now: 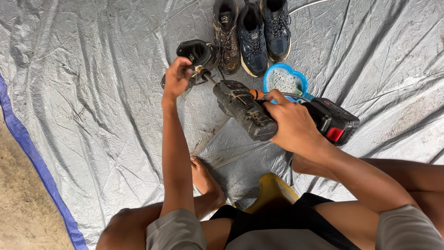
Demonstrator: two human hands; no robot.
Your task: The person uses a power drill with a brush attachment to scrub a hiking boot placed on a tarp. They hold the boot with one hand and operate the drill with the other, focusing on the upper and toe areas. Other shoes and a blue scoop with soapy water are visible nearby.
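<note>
My right hand (293, 122) grips a dirty black cordless power washer gun (243, 109) with a black and red battery pack (334, 121) at its base. Its nozzle points at a black shoe (199, 53) lying on the tarp. My left hand (177, 76) holds that shoe at its side, right by the nozzle tip. A thin hose runs from the gun into a blue heart-shaped bowl (301, 78) filled with foamy water, just behind my right hand.
Three more shoes (252, 32), one brown and two dark blue, stand in a row at the top. A grey tarp (92, 92) with a blue edge covers the ground; bare dirt (21, 208) lies at lower left. I sit on a yellow stool (273, 190), my bare foot (203, 178) on the tarp.
</note>
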